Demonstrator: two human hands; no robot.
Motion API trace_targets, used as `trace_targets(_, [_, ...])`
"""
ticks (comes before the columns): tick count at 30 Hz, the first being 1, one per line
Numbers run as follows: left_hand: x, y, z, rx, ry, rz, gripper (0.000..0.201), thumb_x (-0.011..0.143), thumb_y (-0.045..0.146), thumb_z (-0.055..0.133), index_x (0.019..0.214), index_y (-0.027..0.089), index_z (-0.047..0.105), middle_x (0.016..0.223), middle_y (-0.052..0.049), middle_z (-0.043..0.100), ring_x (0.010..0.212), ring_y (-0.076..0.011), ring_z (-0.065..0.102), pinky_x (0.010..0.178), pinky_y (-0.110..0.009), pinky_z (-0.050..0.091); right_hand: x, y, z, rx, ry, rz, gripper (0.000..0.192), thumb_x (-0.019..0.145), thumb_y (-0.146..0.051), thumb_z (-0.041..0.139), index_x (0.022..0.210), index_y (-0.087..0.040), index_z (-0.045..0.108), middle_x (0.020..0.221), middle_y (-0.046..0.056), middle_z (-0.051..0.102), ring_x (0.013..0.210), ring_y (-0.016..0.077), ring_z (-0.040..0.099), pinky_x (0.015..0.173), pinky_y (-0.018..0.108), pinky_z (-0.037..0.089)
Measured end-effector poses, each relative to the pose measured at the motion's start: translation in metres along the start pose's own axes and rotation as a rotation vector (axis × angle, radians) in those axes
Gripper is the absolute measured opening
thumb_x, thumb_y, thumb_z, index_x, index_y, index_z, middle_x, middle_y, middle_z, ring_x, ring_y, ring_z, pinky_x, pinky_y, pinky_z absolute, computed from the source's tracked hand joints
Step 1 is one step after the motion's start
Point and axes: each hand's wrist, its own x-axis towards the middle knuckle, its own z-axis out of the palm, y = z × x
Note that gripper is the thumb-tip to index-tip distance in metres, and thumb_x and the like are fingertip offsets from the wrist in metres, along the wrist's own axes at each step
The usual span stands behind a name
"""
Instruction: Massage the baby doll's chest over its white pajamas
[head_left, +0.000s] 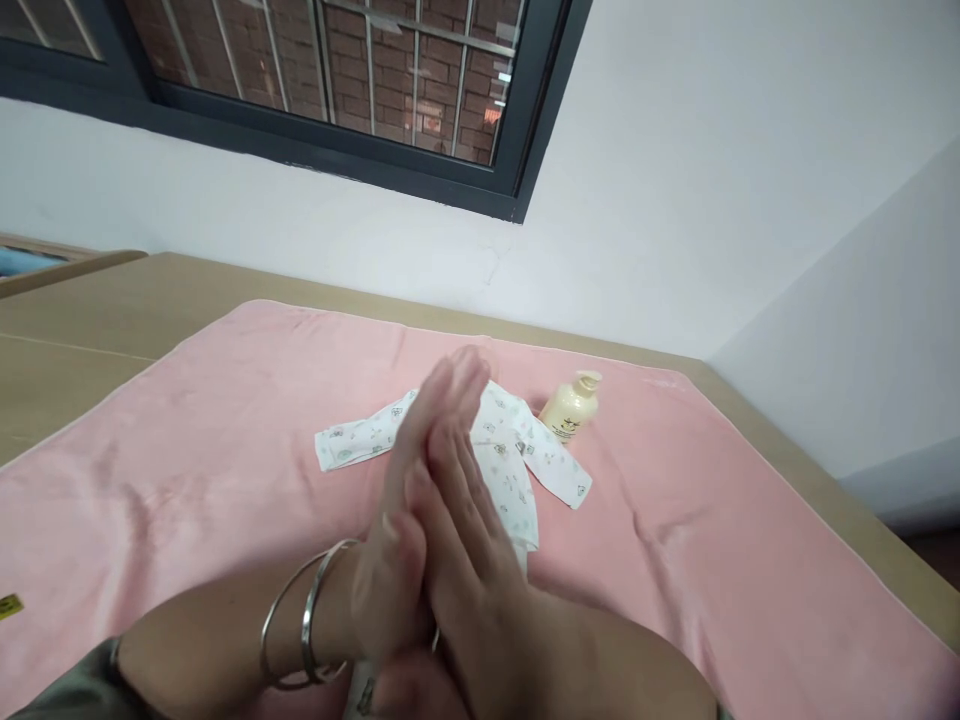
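My left hand (394,545), with silver bangles (309,620) on its wrist, is pressed palm to palm against my right hand (476,580). The fingers of both are stretched out and point up and away from me; nothing shows between them. Behind them, a white long-sleeved baby garment (506,490) with small prints lies spread out, its middle partly hidden by my hands. Beside its right sleeve stands a pale yellow pump bottle (574,405), slightly tilted in view. Below my palms, a blurred skin-toned shape (420,688) is too unclear to name.
A pink blanket (247,400) with some creases covers much of the wooden surface (97,300). White walls (637,200) rise behind and on the right. A dark-framed window (465,180) with bars is above. A small yellow tag (10,606) lies at the left edge.
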Motion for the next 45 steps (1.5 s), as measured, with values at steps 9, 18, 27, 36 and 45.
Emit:
trace_targets(9, [0.127,-0.029,-0.031,0.386,0.159,0.359,0.041,0.103,0.047,0.043,0.123,0.020,0.067,0.138,-0.012,0.065,0.137,-0.0271,0.054,0.121,-0.041,0.036,0.034,0.086,-0.047,-0.182,0.056,0.564,0.046,0.103,-0.030,0.036,0.142,-0.022,0.058,0.134,0.008,0.069,0.125,0.0271,0.064,0.101,0.042,0.053])
trace_targets(18, [0.149,-0.073,-0.055,0.487,0.160,0.312,0.028,0.101,0.035,0.048,0.110,0.020,0.070,0.130,-0.011,0.070,0.133,-0.0238,0.057,0.120,-0.035,0.036,0.041,0.136,0.015,-0.281,-0.169,0.459,0.043,0.101,-0.021,0.039,0.138,-0.012,0.061,0.155,0.015,0.051,0.149,0.0234,0.041,0.123,0.039,0.030])
trace_targets(27, [0.143,-0.079,-0.057,0.614,0.111,0.383,0.034,0.104,0.035,0.037,0.122,0.022,0.064,0.137,-0.009,0.066,0.138,-0.0222,0.052,0.124,-0.036,0.029,0.040,0.169,0.018,-0.295,-0.179,0.524,0.051,0.107,-0.039,0.034,0.150,-0.015,0.050,0.162,0.014,0.040,0.152,0.0276,0.034,0.124,0.048,0.025])
trace_targets(36, [0.149,-0.087,-0.062,0.721,0.105,0.498,0.041,0.105,0.039,0.032,0.123,0.018,0.062,0.133,-0.013,0.067,0.129,-0.0233,0.059,0.119,-0.038,0.038,0.036,0.139,0.034,-0.418,-0.263,0.406,0.054,0.102,-0.025,0.037,0.155,-0.018,0.043,0.166,0.014,0.033,0.156,0.0325,0.023,0.125,0.055,0.019])
trace_targets(45, [0.152,-0.090,-0.064,0.821,0.137,0.556,0.047,0.105,0.046,0.031,0.124,0.017,0.062,0.127,-0.013,0.071,0.123,-0.0251,0.064,0.112,-0.044,0.047,0.040,0.174,0.014,-0.404,-0.237,0.691,0.064,0.107,-0.045,0.029,0.157,-0.006,0.036,0.162,0.021,0.037,0.152,0.0324,0.033,0.123,0.045,0.026])
